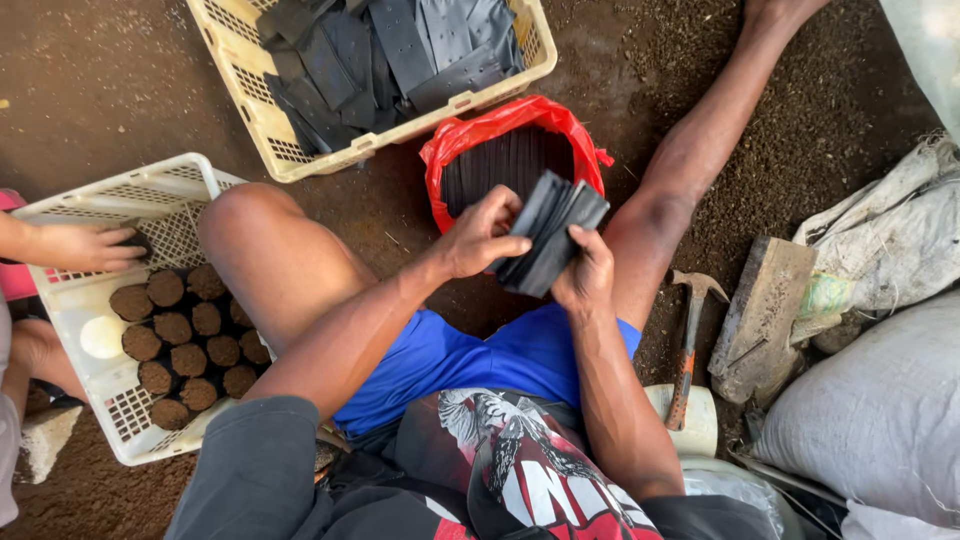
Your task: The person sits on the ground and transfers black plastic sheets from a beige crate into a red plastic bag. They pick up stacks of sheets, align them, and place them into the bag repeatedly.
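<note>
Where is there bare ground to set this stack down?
Bare soil lies left of the cream crate, and a patch right of the outstretched leg. It is crowded near the hammer, wood block and sacks.

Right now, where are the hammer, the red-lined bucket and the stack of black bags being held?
claw hammer (688,335), head view, on its handle.
red-lined bucket (470,135), head view, on its rim.
stack of flat black plastic bags (552,230), head view, on its middle.
</note>
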